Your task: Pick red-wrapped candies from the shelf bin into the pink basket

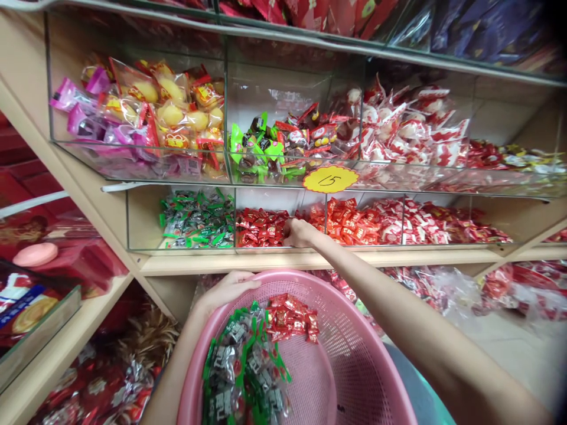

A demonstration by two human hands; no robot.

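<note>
My left hand (234, 288) is closed over the far left rim of a pink plastic basket (305, 276). Inside the basket, clear-and-green wrapped candies (248, 366) lie on the left and a smaller heap of red-wrapped candies (292, 317) at the far side. Stretched out past the basket, my right hand (299, 232) is in a lower shelf bin among small red-wrapped candies (262, 226). Its fingers curl down into them, with the tips partly hidden. Left of that bin are green-and-clear wrapped candies (198, 218); orange-red ones (354, 221) lie to the right.
Clear dividers part the bins, and a wooden shelf edge (186, 262) runs below them. Above sits a shelf of larger candies (177, 112), with a yellow price tag (330, 179) marked 15. Bagged goods (436, 289) lie beneath. Boxes (84, 260) stand at left.
</note>
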